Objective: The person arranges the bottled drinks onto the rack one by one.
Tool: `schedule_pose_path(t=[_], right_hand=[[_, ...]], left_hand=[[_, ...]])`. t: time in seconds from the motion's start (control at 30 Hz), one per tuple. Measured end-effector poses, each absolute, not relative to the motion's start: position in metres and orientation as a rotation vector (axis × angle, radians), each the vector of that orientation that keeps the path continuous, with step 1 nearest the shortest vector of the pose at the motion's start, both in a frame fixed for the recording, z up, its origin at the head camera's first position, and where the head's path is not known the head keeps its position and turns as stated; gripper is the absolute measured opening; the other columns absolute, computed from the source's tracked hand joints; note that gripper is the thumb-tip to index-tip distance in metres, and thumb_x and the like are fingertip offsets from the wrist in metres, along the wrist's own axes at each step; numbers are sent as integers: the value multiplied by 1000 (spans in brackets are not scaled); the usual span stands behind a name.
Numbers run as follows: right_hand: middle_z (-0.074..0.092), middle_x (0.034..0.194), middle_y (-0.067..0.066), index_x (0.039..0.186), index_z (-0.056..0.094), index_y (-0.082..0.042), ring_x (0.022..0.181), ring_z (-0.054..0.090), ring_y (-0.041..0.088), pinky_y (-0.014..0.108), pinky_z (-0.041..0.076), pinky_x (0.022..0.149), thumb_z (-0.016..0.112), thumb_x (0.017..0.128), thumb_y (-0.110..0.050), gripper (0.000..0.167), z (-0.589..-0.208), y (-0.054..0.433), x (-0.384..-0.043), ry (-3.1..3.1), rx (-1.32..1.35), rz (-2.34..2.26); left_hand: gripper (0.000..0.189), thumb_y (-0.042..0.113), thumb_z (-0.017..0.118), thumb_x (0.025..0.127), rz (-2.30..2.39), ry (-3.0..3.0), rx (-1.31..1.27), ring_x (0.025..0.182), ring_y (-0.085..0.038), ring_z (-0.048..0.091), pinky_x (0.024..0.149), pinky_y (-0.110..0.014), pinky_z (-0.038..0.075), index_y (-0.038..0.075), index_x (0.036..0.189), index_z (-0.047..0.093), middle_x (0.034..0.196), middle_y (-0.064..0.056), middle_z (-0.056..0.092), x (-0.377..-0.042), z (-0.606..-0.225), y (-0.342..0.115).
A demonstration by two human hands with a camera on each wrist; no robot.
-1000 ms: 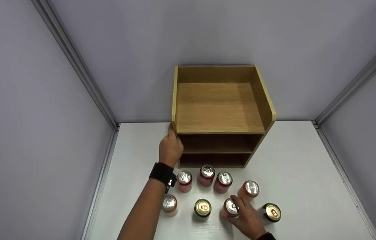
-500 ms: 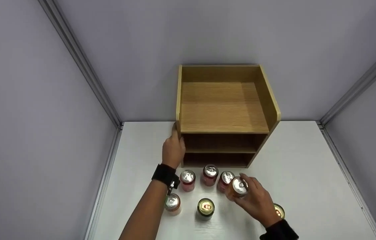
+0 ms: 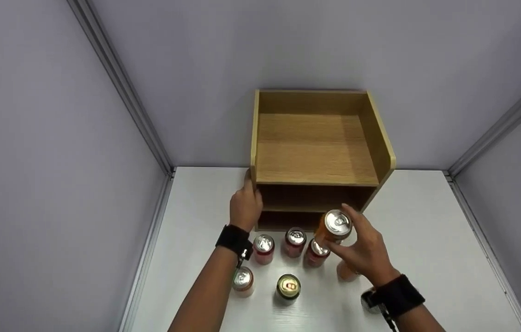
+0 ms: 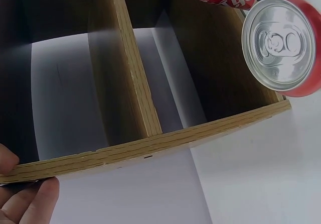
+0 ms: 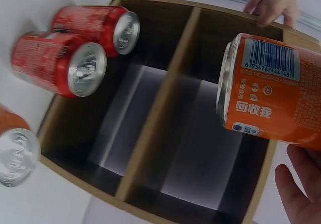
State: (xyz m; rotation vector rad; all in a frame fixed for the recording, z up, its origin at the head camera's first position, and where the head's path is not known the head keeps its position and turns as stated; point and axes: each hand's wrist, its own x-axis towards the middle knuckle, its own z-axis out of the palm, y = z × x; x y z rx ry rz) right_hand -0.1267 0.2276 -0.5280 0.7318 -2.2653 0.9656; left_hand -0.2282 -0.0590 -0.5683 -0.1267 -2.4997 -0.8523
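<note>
My right hand [image 3: 367,249] holds an orange soda can [image 3: 333,227] by its sides, raised in front of a wooden shelf unit [image 3: 315,161]. In the right wrist view, the can's barcode [image 5: 271,58] faces the camera. The front edge of the shelf's left side panel is between the thumb and fingers of my left hand [image 3: 245,208]; the left wrist view shows fingertips [image 4: 47,189] on the panel's outer side. Below the held can stand three red cola cans, one of them the left red can [image 3: 264,251], near the shelf's base.
Nearer me stand an orange can [image 3: 243,283] by my left forearm and a dark can with a gold lid [image 3: 288,287]. Another orange can [image 3: 346,272] and a can [image 3: 368,302] are partly hidden by my right hand and wrist. Grey walls [image 3: 80,207] enclose the white table [image 3: 195,193].
My right hand has lifted the orange can from the table and carried it forward and up toward the shelf. My left hand keeps its grip on the side panel. The head view has shifted slightly.
</note>
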Motion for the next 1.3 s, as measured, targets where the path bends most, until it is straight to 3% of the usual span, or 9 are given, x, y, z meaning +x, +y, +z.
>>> schedule_pose_path(t=[0.1, 0.2, 0.33, 0.6, 0.77, 1.0, 1.3], right_hand=[[57, 131, 16, 143, 44, -2, 117, 56, 26, 21, 38, 98, 94, 59, -13, 98, -514, 226, -136, -2242, 757, 982], [59, 126, 15, 143, 44, 0, 111, 60, 23, 20, 43, 92, 94, 59, -13, 98, -502, 225, -145, -2240, 766, 973], [60, 121, 13, 140, 45, 2, 107, 60, 21, 24, 45, 87, 94, 59, -16, 96, -486, 224, -158, -2251, 763, 960], [62, 118, 17, 141, 45, 1, 105, 60, 29, 43, 46, 87, 92, 61, -16, 94, -455, 206, -186, -2304, 701, 1036], [60, 124, 12, 137, 49, 2, 110, 58, 26, 43, 46, 90, 91, 66, -18, 85, -440, 189, -207, -2305, 694, 1179], [62, 120, 7, 130, 56, 0, 107, 59, 19, 38, 49, 87, 91, 66, -16, 74, -434, 163, -237, -2243, 724, 1299], [59, 124, 9, 132, 55, -3, 108, 58, 23, 42, 48, 91, 90, 67, -11, 75, -442, 135, -259, -2265, 596, 1561]], left_hand=[[43, 5, 64, 87, -848, -2496, -126, 63, -33, 66, 54, -45, 49, -6, 127, 52, 74, -18, 66, -229, -570, -59], [42, 5, 64, 88, -847, -2492, -136, 64, -32, 66, 54, -44, 50, -7, 126, 52, 76, -18, 67, -228, -571, -58], [32, 4, 64, 88, -847, -2491, -143, 64, -31, 66, 53, -42, 50, -8, 116, 57, 76, -18, 66, -227, -571, -56], [25, 7, 66, 87, -831, -2508, -110, 64, -31, 66, 54, -43, 50, -5, 108, 59, 75, -17, 67, -224, -568, -55], [21, 6, 67, 87, -832, -2506, -112, 64, -29, 66, 54, -42, 50, -5, 104, 60, 75, -16, 67, -225, -567, -53], [51, 6, 69, 85, -870, -2493, -111, 68, -28, 69, 55, -40, 52, -6, 131, 52, 82, -19, 70, -228, -568, -53], [51, 5, 66, 86, -872, -2499, -122, 66, -27, 68, 55, -39, 52, -3, 134, 50, 83, -18, 70, -229, -572, -53]])
